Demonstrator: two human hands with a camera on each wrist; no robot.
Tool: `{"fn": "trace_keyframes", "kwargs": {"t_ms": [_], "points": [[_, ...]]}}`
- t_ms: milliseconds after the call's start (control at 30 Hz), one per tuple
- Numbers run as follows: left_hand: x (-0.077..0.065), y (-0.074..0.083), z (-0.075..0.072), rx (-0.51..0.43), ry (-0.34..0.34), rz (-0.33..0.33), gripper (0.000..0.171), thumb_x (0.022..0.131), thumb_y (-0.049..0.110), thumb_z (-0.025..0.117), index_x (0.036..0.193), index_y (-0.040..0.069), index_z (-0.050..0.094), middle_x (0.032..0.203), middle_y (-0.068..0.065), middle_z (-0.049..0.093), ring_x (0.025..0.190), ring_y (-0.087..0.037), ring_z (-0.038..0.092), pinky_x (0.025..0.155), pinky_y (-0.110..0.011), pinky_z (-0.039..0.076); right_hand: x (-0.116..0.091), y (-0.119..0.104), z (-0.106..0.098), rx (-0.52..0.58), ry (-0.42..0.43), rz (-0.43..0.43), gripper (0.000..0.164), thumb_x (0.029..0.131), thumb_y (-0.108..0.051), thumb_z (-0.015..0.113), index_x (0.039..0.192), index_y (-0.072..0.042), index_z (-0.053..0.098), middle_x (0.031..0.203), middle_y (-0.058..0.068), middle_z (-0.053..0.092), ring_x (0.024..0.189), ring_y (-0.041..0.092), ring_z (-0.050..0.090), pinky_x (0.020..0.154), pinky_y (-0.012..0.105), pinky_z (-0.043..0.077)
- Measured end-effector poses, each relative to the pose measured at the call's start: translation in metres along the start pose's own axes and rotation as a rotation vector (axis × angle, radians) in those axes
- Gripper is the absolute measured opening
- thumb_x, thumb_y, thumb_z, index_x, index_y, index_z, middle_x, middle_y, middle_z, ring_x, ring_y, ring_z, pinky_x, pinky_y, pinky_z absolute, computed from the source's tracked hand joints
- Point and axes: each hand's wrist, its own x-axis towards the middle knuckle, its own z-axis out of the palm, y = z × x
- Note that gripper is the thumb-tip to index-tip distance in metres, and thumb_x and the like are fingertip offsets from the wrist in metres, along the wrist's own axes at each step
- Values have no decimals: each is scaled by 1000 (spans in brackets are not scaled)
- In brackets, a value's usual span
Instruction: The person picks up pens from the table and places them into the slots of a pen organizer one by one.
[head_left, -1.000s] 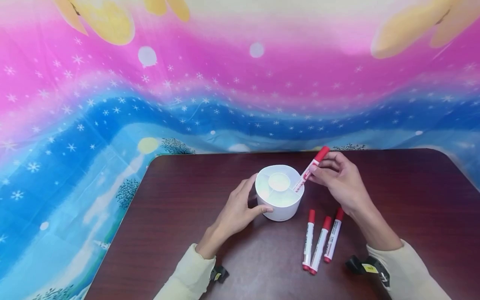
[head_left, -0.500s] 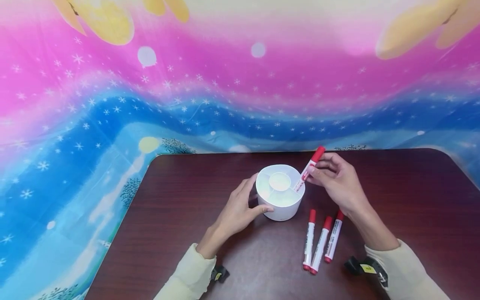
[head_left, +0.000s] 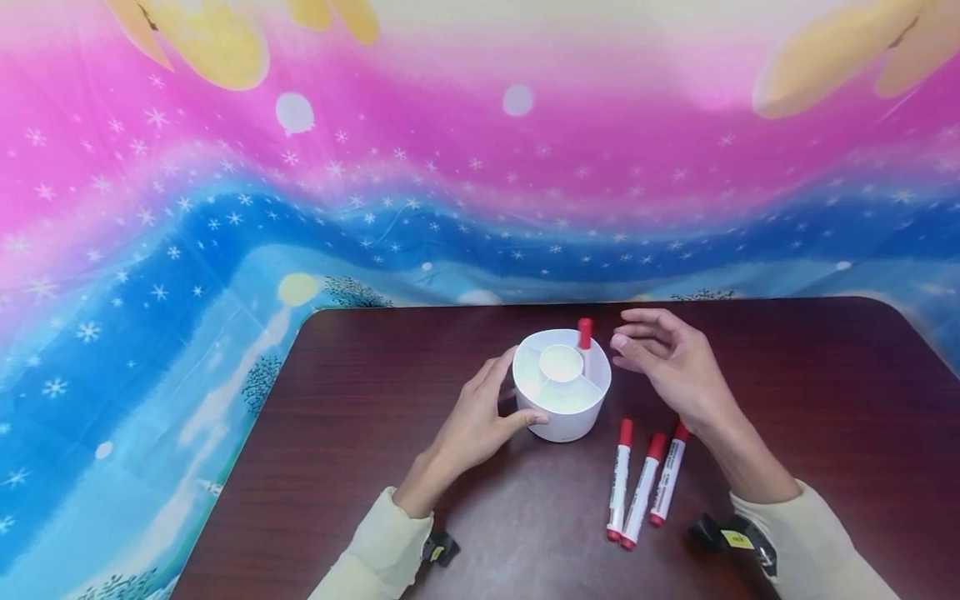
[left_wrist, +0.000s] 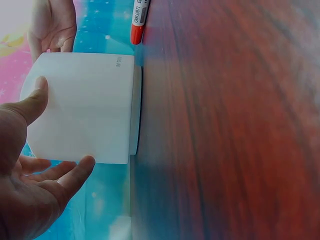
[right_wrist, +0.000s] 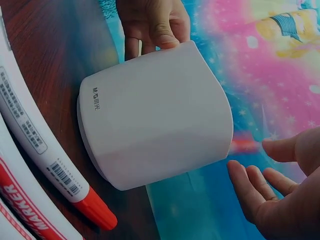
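A white round pen holder (head_left: 566, 425) with divided compartments stands on the table. My left hand (head_left: 468, 417) grips its left side, thumb on the near wall and fingers behind, as the left wrist view also shows (left_wrist: 45, 185). One red-capped marker (head_left: 585, 333) stands in a compartment at the back right, its cap above the rim. My right hand (head_left: 675, 362) hovers just right of the holder, thumb and fingers apart, holding nothing. In front of it lie three white markers with red caps: a left one (head_left: 618, 483), a middle one (head_left: 642, 492) and a right one (head_left: 669, 475).
The dark wooden table (head_left: 337, 400) reaches back to a colourful printed cloth (head_left: 450, 167) hanging behind it. In the right wrist view the lying markers (right_wrist: 55, 160) sit close to the holder's near side.
The marker in my right hand has dropped into the holder and now stands nearly upright there. My right fingers have let go of it and parted. My left hand keeps its grip.
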Motion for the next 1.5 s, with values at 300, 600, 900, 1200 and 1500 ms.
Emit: {"fn": "trace_keyframes", "kwargs": {"t_ms": [300,600,900,1200,1500], "points": [[0,0,1,-2,-1,2,101,85,34,93,168,23,36,152,-7,56,139,-23,60,109,-39,58,-2,-2,-6,11,32,-15,43,105,-18,71,144,-6,56,112,-5,70,98,0,77,86,23,64],[0,3,-3,61,4,0,105,83,42,94,167,18,36,152,-8,58,135,-28,63,110,-46,58,-5,-4,-18,-42,35,23,47,106,-25,70,147,-8,52,114,-9,69,98,-2,76,86,20,63],[0,3,-9,92,26,-13,110,79,48,96,166,13,38,144,-7,62,120,-27,71,103,-43,61,-15,3,-39,-55,46,18,34,106,-20,70,137,-20,56,109,-17,72,95,-4,76,84,15,62],[-1,-2,-3,119,9,18,104,83,48,93,167,21,39,149,-5,61,132,-25,62,108,-47,58,-30,13,-54,-133,57,49,39,107,-23,68,142,-16,54,110,-20,72,95,-5,76,84,13,60],[-1,1,-5,95,9,8,102,84,44,93,167,25,38,150,-4,60,137,-25,60,110,-48,57,-43,27,-63,-161,61,124,44,108,-29,68,145,-11,53,106,-25,71,94,-6,75,82,13,61]]}}
